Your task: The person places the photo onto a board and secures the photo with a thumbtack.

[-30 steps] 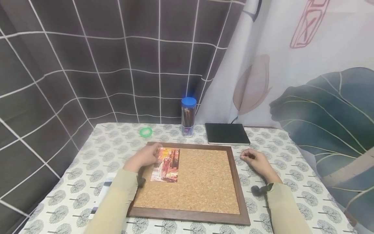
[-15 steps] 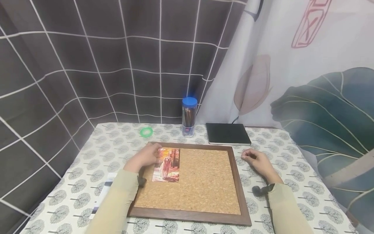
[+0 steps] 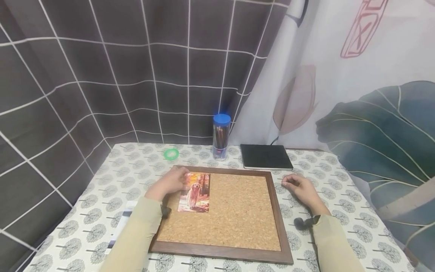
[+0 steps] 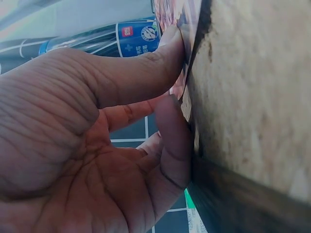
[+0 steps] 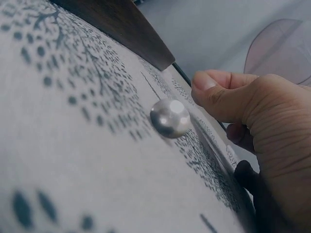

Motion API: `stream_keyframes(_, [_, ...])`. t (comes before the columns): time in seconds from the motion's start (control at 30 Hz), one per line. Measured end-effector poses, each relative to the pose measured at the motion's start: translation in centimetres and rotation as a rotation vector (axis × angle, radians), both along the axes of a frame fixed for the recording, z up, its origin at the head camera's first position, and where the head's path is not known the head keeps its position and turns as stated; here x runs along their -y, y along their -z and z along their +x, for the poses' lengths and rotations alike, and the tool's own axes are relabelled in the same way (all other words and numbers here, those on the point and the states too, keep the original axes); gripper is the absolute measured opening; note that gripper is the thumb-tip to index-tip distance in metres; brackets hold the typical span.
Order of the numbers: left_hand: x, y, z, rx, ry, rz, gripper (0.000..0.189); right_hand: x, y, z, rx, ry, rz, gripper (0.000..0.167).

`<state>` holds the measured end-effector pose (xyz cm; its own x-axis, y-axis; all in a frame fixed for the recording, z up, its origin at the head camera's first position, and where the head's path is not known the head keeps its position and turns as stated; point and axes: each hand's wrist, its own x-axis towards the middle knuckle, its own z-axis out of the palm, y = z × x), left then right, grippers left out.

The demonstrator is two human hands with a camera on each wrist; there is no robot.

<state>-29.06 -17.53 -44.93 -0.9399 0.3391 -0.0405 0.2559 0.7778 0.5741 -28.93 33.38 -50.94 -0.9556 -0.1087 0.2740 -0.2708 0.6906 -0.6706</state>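
My left hand (image 3: pixel 168 184) holds the upper left part of a photo (image 3: pixel 198 192) of a golden dog among autumn leaves. The print lies on a cork board (image 3: pixel 241 215) with a brown wooden frame, in its upper left area. In the left wrist view, the thumb of my left hand (image 4: pixel 73 126) lies on the print's face, with a curled finger at its edge. Right of the frame, my right hand (image 3: pixel 302 192) rests with loosely bent fingers, thumb touching the index finger; nothing shows between them. In the right wrist view, a silver domed tack (image 5: pixel 170 119) sits on the cloth beside it.
Behind the board stand a clear tube of pencils with a blue lid (image 3: pixel 221 136) and a flat black notebook (image 3: pixel 266 156). A green ring-shaped item (image 3: pixel 171 154) lies at back left. Papers (image 3: pixel 119 228) stick out under the left forearm. Patterned cloth (image 3: pixel 85 241) covers the table.
The whole head view has shifted slightly to the right. Both hands, the photo and the board keep nearly the same places relative to each other.
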Motion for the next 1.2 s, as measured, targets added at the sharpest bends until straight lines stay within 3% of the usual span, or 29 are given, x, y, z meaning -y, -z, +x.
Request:
stream_keyframes(0.27, [-0.1, 0.0, 0.2, 0.005, -0.015, 0.016, 0.059, -0.1, -0.3, 0.0, 0.027, 0.048, 0.010, 0.017])
stream_keyframes(0.43, [-0.3, 0.4, 0.4, 0.030, -0.034, 0.027, 0.055, 0.4, -1.4, 0.0, 0.061, 0.075, -0.020, 0.021])
stream_keyframes(0.6, [-0.4, 0.9, 0.5, 0.037, -0.046, 0.031, 0.053, 2.2, -3.9, -0.3, 0.065, -0.011, -0.034, 0.014])
stream_keyframes(0.9, [-0.1, 0.5, 0.6, 0.030, -0.057, 0.026, 0.055, 8.6, -8.2, -2.0, 0.006, -0.150, -0.031, 0.009])
stream_keyframes(1.03, [-0.1, 0.4, 0.6, 0.018, -0.047, 0.023, 0.056, 11.6, -8.9, -2.6, -0.014, -0.200, -0.032, 0.007])
stream_keyframes(1.2, [-0.1, 0.1, 0.5, -0.006, -0.034, 0.015, 0.054, 15.5, -8.7, -3.4, -0.026, -0.271, -0.059, 0.005])
